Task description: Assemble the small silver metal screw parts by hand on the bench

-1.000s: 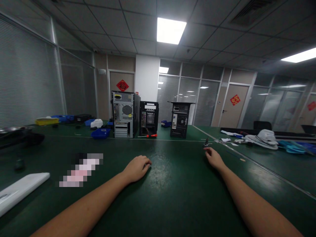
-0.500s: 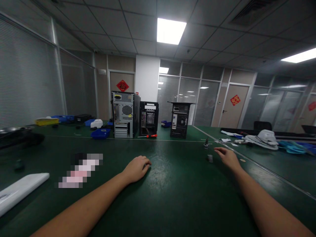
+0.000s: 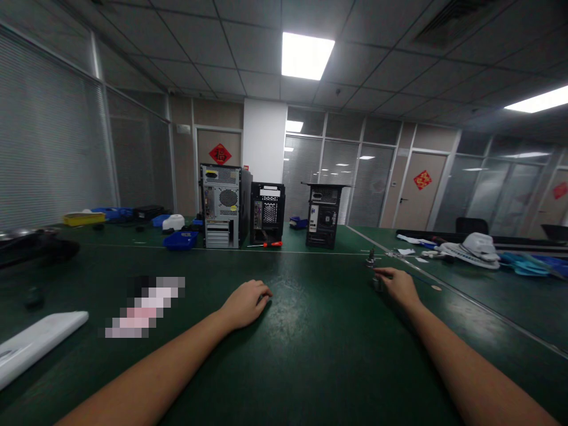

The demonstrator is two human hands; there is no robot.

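My left hand [image 3: 246, 303] rests on the green tabletop [image 3: 288, 367], fingers loosely bent and thumb a little apart. A dark gap shows between thumb and fingers, and no held object can be made out. At the right, my right hand [image 3: 397, 286] reaches over the table with its fingers stretched to the left. Its fingertips are at a small grey cylinder [image 3: 377, 285] and partly cover it; whether they touch it is unclear. Just beyond the fingertips stands a small silver metal piece [image 3: 370, 258] with a narrow upright part.
Three computer cases [image 3: 228, 207] stand upright at the back, with a red-handled screwdriver [image 3: 271, 244] before them. A blue tray [image 3: 180, 239] sits left of the cases. At the near left lies a white panel [image 3: 42, 343]. A white hat [image 3: 477, 251] is at the right.
My right hand has moved left, bringing its fingertips from beside the small grey cylinder to over it. The left hand stays where it was.
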